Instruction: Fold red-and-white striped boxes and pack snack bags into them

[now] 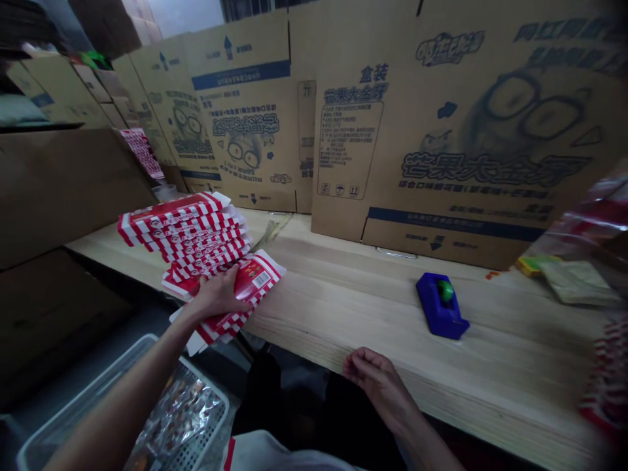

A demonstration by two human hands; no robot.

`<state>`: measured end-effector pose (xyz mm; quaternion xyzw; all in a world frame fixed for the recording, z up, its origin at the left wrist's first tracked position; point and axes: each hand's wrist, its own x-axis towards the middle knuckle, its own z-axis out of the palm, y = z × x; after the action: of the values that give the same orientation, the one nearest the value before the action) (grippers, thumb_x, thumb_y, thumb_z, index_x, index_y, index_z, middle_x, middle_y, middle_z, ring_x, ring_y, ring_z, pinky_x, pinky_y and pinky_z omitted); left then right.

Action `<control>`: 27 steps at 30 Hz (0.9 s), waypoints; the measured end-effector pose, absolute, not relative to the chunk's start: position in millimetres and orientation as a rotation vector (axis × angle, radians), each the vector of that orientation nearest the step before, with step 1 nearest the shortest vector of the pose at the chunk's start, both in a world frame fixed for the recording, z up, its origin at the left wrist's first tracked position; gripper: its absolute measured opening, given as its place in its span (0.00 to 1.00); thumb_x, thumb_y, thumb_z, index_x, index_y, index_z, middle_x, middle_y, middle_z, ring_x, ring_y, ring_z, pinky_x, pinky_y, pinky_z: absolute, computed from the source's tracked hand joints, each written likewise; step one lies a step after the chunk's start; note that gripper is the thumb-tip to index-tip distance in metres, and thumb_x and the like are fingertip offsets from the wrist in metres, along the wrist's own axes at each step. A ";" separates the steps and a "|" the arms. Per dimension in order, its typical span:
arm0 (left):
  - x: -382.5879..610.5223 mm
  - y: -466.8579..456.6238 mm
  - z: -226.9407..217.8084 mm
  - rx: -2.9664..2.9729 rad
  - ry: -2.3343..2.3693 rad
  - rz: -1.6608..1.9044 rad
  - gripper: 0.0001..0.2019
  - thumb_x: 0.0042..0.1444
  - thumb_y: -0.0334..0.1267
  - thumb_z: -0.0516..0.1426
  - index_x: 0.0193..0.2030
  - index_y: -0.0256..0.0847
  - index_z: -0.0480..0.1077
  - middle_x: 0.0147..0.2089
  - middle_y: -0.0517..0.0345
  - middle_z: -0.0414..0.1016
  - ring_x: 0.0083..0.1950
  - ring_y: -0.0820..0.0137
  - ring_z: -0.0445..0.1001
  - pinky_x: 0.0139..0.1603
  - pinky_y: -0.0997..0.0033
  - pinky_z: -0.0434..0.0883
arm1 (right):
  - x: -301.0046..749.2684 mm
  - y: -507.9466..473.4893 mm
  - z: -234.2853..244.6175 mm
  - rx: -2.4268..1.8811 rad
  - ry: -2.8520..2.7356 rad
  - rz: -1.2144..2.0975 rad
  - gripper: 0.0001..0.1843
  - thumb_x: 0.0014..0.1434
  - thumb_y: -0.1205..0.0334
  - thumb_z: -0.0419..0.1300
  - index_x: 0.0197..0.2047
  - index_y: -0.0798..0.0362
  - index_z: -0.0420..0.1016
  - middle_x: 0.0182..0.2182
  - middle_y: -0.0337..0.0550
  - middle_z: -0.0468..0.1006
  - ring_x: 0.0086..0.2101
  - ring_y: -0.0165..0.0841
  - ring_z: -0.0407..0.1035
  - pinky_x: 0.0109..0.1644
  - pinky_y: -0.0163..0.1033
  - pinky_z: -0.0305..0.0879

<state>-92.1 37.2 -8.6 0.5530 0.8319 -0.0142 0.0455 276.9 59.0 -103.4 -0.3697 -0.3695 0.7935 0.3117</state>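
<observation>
Item 1. Stack of flat red-and-white striped cardboard cartons: fanned out in overlapping layers at the left end of the pale wooden table, the lowest pieces jutting past the table's near edge.

Item 2. Left hand: palm down on the nearest carton of the fan, fingers stretched flat across its printed face. It presses on the carton and does not clasp it; the arm reaches in from the lower left.

Item 3. Right hand: at the table's near edge, well apart from the cartons, fingers loosely curled toward the thumb, half closed, nothing in it.

Item 4. Blue plastic tape dispenser with a green roll: on the table to the right of centre, apart from both hands.

Item 5. Large brown corrugated boxes with blue print: standing on edge in a row along the back of the table (cartoon face with glasses on several).

Item 6. White plastic basket: below the table at lower left, holding shiny foil-wrapped packets.

Item 7. Clear plastic bag: at the right end of the table, blurred, contents unclear.
</observation>
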 end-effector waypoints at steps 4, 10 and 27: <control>-31.0 19.5 11.3 1.909 2.345 0.239 0.49 0.37 0.55 0.64 0.64 0.35 0.53 0.55 0.37 0.72 0.55 0.43 0.71 0.55 0.50 0.65 | 243.5 53.4 -86.7 -0.847 -1.045 2.079 0.21 0.44 0.53 0.73 0.39 0.54 0.75 0.38 0.47 0.80 0.41 0.37 0.74 0.51 0.43 0.67; 57.9 15.5 -10.7 1.973 1.968 0.708 0.50 0.35 0.48 0.68 0.65 0.40 0.51 0.58 0.39 0.69 0.59 0.45 0.68 0.60 0.48 0.62 | 222.9 49.7 -70.4 -0.670 -1.016 1.933 0.32 0.41 0.57 0.75 0.49 0.52 0.72 0.48 0.48 0.78 0.48 0.42 0.73 0.54 0.47 0.68; 101.3 37.1 -72.3 0.881 1.172 1.221 0.18 0.44 0.46 0.67 0.38 0.35 0.76 0.33 0.54 0.81 0.32 0.63 0.78 0.36 0.63 0.75 | 318.5 92.2 -97.7 -0.932 -1.223 1.724 0.16 0.42 0.56 0.73 0.33 0.57 0.80 0.31 0.44 0.83 0.29 0.35 0.75 0.36 0.38 0.71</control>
<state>101.3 37.1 -72.3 0.3767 0.5009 0.5222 0.5783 318.5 92.2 -97.7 -0.3690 -0.4842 0.6829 0.4038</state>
